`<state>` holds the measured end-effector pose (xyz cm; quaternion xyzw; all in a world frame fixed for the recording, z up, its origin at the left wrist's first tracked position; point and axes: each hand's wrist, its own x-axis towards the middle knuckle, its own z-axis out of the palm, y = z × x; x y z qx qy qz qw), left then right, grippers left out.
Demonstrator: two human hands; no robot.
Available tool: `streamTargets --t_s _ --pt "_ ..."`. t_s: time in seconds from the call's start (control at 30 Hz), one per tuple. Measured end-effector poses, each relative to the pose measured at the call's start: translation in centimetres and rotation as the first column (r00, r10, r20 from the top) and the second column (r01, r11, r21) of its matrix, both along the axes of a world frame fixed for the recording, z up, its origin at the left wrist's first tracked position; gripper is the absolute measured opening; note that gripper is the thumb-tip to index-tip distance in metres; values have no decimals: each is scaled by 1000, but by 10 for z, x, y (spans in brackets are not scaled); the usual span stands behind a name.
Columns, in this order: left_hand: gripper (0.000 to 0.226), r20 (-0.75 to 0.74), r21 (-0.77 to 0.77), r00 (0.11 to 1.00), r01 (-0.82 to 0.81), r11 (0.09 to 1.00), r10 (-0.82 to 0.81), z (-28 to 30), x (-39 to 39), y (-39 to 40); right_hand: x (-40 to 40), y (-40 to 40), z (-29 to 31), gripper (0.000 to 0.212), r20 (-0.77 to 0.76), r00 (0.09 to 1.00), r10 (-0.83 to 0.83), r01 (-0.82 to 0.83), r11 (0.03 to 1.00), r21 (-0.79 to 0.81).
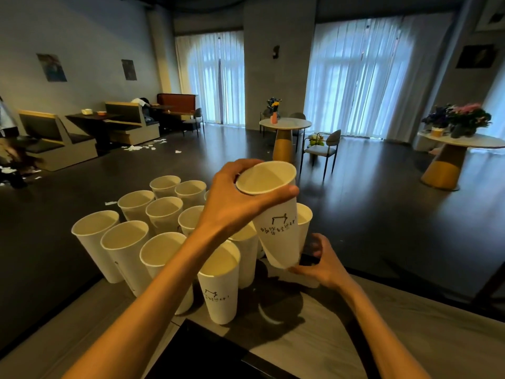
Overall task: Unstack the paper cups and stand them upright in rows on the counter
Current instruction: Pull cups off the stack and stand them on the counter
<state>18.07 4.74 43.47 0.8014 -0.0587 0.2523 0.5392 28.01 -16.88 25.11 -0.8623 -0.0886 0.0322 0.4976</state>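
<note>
A: White paper cup (276,220), printed side toward the camera, held tilted above the surface (410,337). Left hand (232,198) curls round its rim, thumb across the front edge.

B: Right hand (325,261)?

A: Fingers curled at the cup's base, gripping it from the right side.

B: Other cups?

A: Standing cups (164,214) upright in rows at left, mouths open, close together. Nearest cup (220,285) shows the same print. One more cup (304,222) stands just behind the held one.
</note>
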Motion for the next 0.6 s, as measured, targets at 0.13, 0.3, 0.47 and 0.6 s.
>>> streamTargets --t_s 0.13,0.3,0.47,0.6 --pt "85 -114 181 992 81 980 -61 -6 -4 -17 -40 -28 24 71 22 995 102 -100 991 -84" --pt "85 -231 315 968 167 934 -95 -22 -7 -41 -88 -15 50 72 124 984 126 -135 989 65" --pt "94 -203 349 974 164 923 -97 -33 -18 -34 -92 5 39 73 102 993 61 -73 990 117" --pt "78 -106 141 994 26 990 -11 -37 -33 -9 -87 21 17 83 76 996 50 -58 993 101"
